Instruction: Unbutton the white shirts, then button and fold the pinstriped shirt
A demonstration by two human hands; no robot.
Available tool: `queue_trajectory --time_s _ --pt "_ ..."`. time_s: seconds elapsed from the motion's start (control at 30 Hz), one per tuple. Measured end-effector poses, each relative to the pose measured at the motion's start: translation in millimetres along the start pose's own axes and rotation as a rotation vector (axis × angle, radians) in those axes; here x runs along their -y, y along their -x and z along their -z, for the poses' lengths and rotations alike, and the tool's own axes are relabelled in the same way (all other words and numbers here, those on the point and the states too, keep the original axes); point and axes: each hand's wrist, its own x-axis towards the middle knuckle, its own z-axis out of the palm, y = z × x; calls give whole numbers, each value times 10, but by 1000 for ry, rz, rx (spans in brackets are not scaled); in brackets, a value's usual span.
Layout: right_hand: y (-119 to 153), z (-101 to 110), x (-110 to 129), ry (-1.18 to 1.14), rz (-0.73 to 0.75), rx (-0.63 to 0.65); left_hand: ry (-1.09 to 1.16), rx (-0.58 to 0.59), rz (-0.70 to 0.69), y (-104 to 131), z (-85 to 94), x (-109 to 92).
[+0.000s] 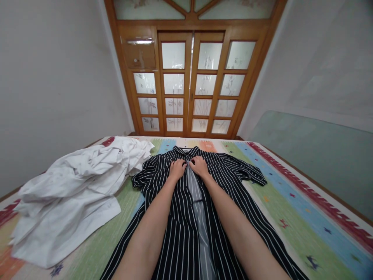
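Striped shirt (180,217): one, laid face up on a patterned cover (279,210), collar at the far end, body running towards the wearer. Short sleeves out to either side, the right one flatter, the left one more bunched.

Left hand (178,168): on the upper front, fingers curled at the edge of the opening. Right hand (199,166): opposite, close by, fingers bent at the other edge. Both touch the fabric; whether either pinches it cannot be told.

Condition: spreading out looks largely done; the collar sits fairly neat. Unfinished, by appearance: the front edges lie apart below the hands, the grey inner side showing, with a dark strip crossing the gap lower down.

White cloth (87,175): one heap, crumpled, unfolded, just beside the left sleeve.

Hidden or unclear: fingertips and the fabric beneath them; any buttons, too small to tell; parts of the front, behind the forearms; the hem, cut off at the lower border; the white cloth's shape, lost in creases; the support under the cover, bed or table.
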Motion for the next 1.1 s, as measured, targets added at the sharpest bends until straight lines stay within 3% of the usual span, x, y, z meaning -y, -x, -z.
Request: queue_trajectory --time_s 0.3,0.77,0.9,1.1 --pt "119 -57 91 -12 -85 -60 -3 -33 -43 72 40 -43" --pt "50 -71 -174 -475 -141 -327 53 -168 -100 89 29 -70" --pt "49 -66 -162 -592 -95 -295 148 -183 -109 69 -7 -27" --pt "58 -63 -129 -681 -19 -150 341 -157 -80 2 -40 -4"
